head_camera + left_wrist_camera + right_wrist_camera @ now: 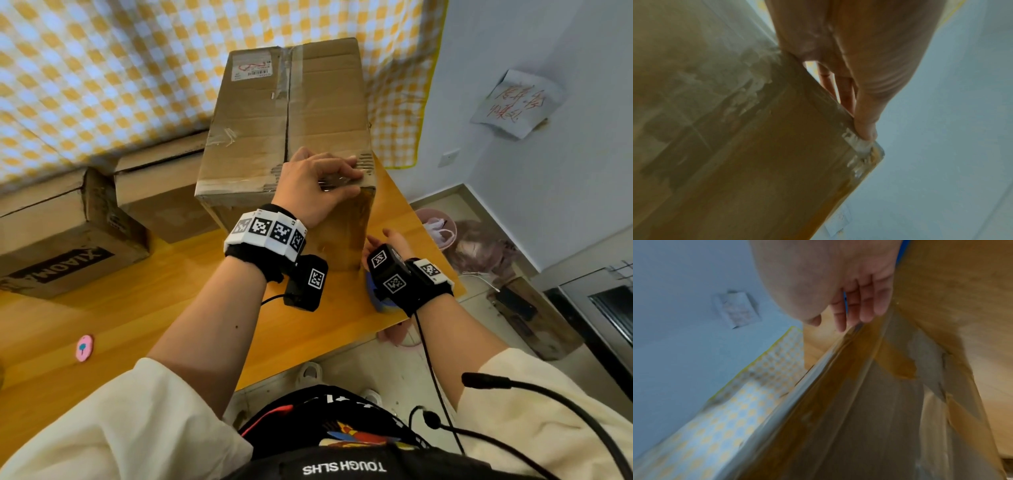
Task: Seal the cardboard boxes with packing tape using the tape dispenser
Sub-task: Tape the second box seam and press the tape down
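Both hands are apart: the left hand (317,186) presses flat, fingers straight, on the near top edge of the tall brown cardboard box (287,113), one of three on the wooden table (144,308); the right hand (385,244), fingers relaxed, touches its near right corner. Only the right wrist view shows those fingers (863,305), with blue plastic behind them; the head view shows two lower brown boxes (68,233) to the left.

home room | checked curtain (102,68) | wooden table (144,308) | pink bin (438,229) | handwritten wall note (513,102)
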